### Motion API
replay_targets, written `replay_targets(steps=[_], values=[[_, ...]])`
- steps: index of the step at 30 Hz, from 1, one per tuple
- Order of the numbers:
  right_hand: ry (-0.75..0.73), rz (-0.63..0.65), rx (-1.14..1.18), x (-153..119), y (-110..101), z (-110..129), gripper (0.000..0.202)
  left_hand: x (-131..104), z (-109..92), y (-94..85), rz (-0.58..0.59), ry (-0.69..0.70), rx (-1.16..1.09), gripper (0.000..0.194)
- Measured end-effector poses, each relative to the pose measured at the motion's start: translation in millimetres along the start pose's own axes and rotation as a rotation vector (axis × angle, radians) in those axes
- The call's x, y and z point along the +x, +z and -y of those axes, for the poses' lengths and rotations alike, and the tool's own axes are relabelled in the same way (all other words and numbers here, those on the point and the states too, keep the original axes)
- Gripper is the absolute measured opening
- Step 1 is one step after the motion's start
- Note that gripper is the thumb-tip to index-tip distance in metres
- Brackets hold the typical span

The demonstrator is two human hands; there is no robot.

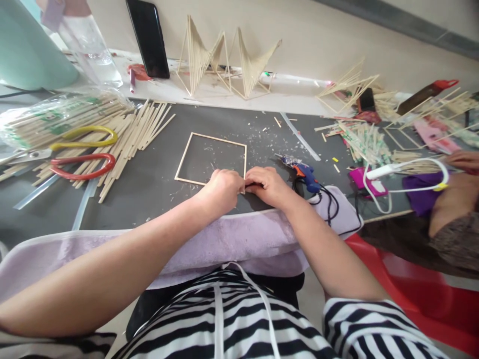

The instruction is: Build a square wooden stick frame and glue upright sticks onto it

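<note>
A four-sided frame of thin wooden sticks (219, 138) lies flat on the dark grey tabletop. My left hand (225, 187) is closed at its near right corner, fingers pressed on the stick frame. Close beside it my right hand (266, 185) is closed at the same corner, thumb and fingers together; the corner itself is mostly hidden by both hands. Just right of my right hand rests a blue and orange glue gun (307, 175), its black cord looping toward the table edge. Small white scraps are scattered around the frame.
At left lie loose wooden sticks (129, 142), scissors with yellow and red handles (84, 166) and clear glue sticks. Finished stick models (202, 55) and a phone (149, 37) stand along the wall. At right are a pink power adapter (364, 182) and another person's hand (464, 159).
</note>
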State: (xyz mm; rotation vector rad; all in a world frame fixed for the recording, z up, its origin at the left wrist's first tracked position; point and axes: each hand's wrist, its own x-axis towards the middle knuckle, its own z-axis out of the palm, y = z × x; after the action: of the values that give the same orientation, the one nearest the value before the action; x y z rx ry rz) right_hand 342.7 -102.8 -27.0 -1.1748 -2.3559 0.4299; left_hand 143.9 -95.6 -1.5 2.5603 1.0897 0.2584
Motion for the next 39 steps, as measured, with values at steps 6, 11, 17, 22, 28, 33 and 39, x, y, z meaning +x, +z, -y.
replay_targets(steps=[6, 11, 17, 22, 28, 33, 39], values=[[0.0, -0.02, 0.025, -1, 3, -1, 0.016, -2, -2, 0.3, -0.002, 0.009, -0.003, 0.023], [0.009, -0.027, 0.033, -1, 4, -2, 0.016, -2, -2, 0.8, -0.006, 0.013, -0.01, 0.025], [0.06, -0.038, 0.008, -2, 2, 5, 0.015, 0, -1, -0.1, -0.013, 0.008, -0.023, 0.028], [0.006, -0.004, 0.024, -4, 0, 10, 0.019, 0, 0, 1.1, -0.017, 0.012, -0.001, 0.029], [0.005, -0.002, 0.032, -4, -1, 9, 0.017, 0, -1, -2.1, -0.001, -0.002, -0.018, 0.028], [-0.003, -0.001, 0.05, -5, -3, 10, 0.012, -1, -1, -1.3, -0.012, 0.01, -0.028, 0.025], [-0.029, -0.005, 0.091, -5, -3, 10, 0.01, -1, 4, 2.9, -0.03, 0.026, -0.028, 0.019]])
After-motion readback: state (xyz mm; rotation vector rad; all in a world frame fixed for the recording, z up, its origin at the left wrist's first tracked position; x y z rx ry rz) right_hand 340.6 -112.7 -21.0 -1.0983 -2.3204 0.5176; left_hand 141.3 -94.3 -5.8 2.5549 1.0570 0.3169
